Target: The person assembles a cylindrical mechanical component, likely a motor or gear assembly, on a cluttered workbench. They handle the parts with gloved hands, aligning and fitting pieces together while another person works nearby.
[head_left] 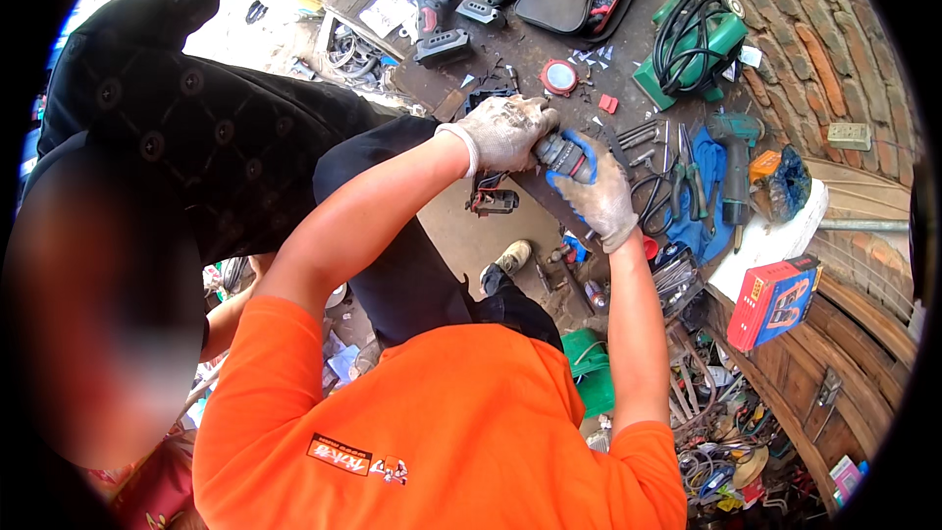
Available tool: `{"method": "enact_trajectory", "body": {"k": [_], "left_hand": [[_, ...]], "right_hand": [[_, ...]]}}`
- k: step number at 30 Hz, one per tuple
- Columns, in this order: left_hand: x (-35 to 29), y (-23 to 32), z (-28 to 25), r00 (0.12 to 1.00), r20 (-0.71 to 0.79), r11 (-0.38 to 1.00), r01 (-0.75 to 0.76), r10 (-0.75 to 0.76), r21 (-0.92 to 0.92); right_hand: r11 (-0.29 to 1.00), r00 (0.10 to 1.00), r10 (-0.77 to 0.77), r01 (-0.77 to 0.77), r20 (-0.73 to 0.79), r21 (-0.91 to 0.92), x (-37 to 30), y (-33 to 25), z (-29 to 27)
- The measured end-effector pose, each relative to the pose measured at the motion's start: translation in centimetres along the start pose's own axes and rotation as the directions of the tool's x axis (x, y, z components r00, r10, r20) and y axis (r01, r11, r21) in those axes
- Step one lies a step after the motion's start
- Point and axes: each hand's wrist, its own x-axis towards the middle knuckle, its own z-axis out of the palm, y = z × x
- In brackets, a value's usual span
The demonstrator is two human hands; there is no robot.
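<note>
Grey-white knit gloves cover both our hands, with blue showing on the fingers of the right one. With our right hand (602, 193) we grasp a dark grey, ribbed cylindrical tool part (563, 156), which lies tilted along the inner side of the fingers, between our two hands. Our left hand (510, 128) is curled at the part's upper-left end; we cannot tell whether its fingers grip anything. Just below that hand, we see a small black component with wires (494, 201) at the edge of the dark brown surface (466, 79). Beyond our hands, a round red tin with a white top (559, 78) and a small flat red plastic piece (608, 103) lie near each other. To the right of our right hand, dark-handled metal pliers (689, 182) rest beside a crumpled blue cloth (708, 206).
</note>
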Motion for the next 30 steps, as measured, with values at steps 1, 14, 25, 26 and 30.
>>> {"method": "enact_trajectory", "body": {"k": [1, 14, 25, 26, 30], "left_hand": [[0.0, 0.0, 0.1, 1.000, 0.000, 1.000, 0.004, -0.004, -0.006], [0.9, -0.4, 0.6, 0.995, 0.078, 0.998, 0.064, -0.062, -0.020], [1.7, 0.2, -0.6, 0.984, 0.170, 0.998, 0.059, -0.053, -0.031], [1.9, 0.1, -0.4, 0.983, 0.177, 0.998, 0.059, -0.053, -0.026], [1.9, -0.2, 0.7, 0.992, 0.115, 0.999, 0.046, -0.046, 0.001]], "right_hand": [[0.999, 1.000, -0.010, 0.010, 0.000, -0.033, 0.0, 0.2, -0.1], [0.976, 0.986, -0.163, 0.157, -0.024, -0.153, 0.4, 1.1, 0.5], [0.861, 0.961, -0.277, 0.239, -0.020, -0.449, 0.3, 0.9, 0.3], [0.848, 0.960, -0.278, 0.238, -0.016, -0.473, 0.3, 1.0, 0.3], [0.930, 0.984, -0.178, 0.160, -0.025, -0.332, 0.2, 0.5, 0.3]]}}
